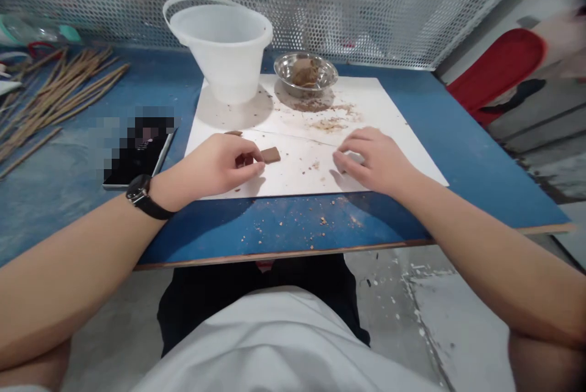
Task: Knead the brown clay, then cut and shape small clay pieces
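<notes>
My left hand point(226, 163) is over the left part of the white board point(398, 148), thumb and fingertips pinched on the near end of a small flat brown piece point(271, 155). Another thin brown piece point(234, 133) lies just beyond its knuckles. Toward the board's right side, my right hand point(378, 160) rests with its fingers bent and drawn together; whatever is between the fingertips, if anything, cannot be made out. Brown crumbs point(315, 165) are scattered on the board between both hands.
A white bucket point(229, 62) and a metal bowl point(286, 77) with a brown lump point(305, 72) stand at the back. Left are a phone point(141, 151) and several thin sticks point(68, 90). Perforated metal mesh point(357, 13) closes the far side. Crumbs dot the blue table point(284, 227).
</notes>
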Available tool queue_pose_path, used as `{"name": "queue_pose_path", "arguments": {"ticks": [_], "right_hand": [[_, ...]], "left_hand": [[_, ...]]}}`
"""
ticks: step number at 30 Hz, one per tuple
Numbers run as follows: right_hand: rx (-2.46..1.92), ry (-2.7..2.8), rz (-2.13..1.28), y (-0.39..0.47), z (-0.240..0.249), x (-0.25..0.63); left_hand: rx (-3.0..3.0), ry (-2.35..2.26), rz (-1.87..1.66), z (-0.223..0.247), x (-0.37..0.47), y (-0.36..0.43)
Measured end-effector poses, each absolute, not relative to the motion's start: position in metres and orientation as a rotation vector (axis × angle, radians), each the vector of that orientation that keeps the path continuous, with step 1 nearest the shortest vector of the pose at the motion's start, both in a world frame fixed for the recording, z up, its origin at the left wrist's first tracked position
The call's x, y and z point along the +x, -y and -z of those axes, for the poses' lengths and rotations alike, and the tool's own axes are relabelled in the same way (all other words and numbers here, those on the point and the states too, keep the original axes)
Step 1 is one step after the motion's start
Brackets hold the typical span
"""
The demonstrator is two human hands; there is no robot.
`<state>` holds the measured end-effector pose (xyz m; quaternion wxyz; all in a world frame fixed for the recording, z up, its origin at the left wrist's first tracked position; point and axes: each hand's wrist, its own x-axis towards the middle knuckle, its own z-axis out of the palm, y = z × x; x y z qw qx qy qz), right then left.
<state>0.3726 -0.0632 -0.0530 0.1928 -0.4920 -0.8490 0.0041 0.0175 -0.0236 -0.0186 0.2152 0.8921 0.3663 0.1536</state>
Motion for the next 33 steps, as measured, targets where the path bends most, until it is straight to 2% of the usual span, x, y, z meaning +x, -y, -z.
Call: {"name": "queue_pose_path", "arguments": {"ticks": [4, 10, 20, 29, 33], "right_hand": [[-1.442, 2.242, 0.171, 0.029, 0.076, 0.352], [-1.513, 2.279, 0.081, 0.007, 0.081, 0.353], [-1.617, 2.516, -0.097, 0.074, 0.081, 0.362], [-1.662, 2.557, -0.172, -0.007, 0.076, 0.355], [-1.621, 2.598, -0.089, 0.003, 0.073, 0.355]], "left_hand": [[2.484, -1.087, -0.386, 0.016, 0.013, 0.019], [2.516, -1.090, -0.351, 0.017, 0.009, 0.013], [2.493, -1.046, -0.330, 0.019, 0.011, 0.017], [2.527, -1.073, -0.250, 0.015, 0.010, 0.015], [2.524, -1.070, -0.226, 0.017, 0.010, 0.013]]}}
